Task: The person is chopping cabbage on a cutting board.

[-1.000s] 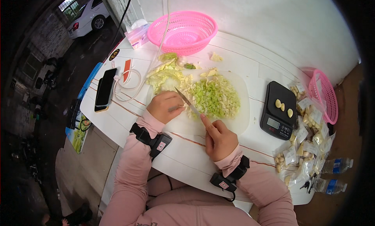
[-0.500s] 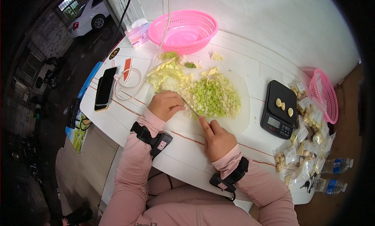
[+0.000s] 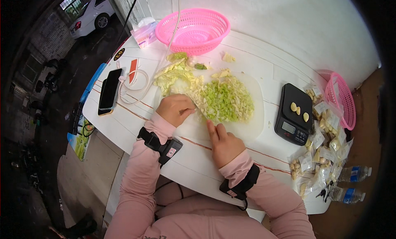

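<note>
Table point(image 3: 194, 164) first: white top, thin brown lines, seen from above, a pale wall behind. On it a translucent white cutting board point(image 3: 256, 123), near the middle. Beyond the board's far edge, a pink perforated plastic basket point(image 3: 194, 49); off to the right, a black digital kitchen scale point(image 3: 296, 96). Board's load: a heap of finely chopped cabbage point(image 3: 229, 100), pale green and cream, right of centre; larger cabbage leaves point(image 3: 175, 76) lie at upper left, partly over the edge. Left hand point(image 3: 175, 109) at the board's near left, fingers curled, thumb and fingertips drawn together beside the blade; cannot tell whether a scrap is pinched there. Right hand point(image 3: 227, 146) closed round the handle of a kitchen knife point(image 3: 201, 111), index finger laid forward along it. Step in hand, as I judge it: mincing the cabbage, heap well along, leaves waiting. Next cut would call for left fingertips tucked clear of the edge and small pieces fed under it. Knife lies between the hands, at the heap's near left side; long axis diagonal, handle lower right, tip pointing upper left, near the left fingers. Smallest: pale garlic cloves point(image 3: 293, 107) on the scale.
</note>
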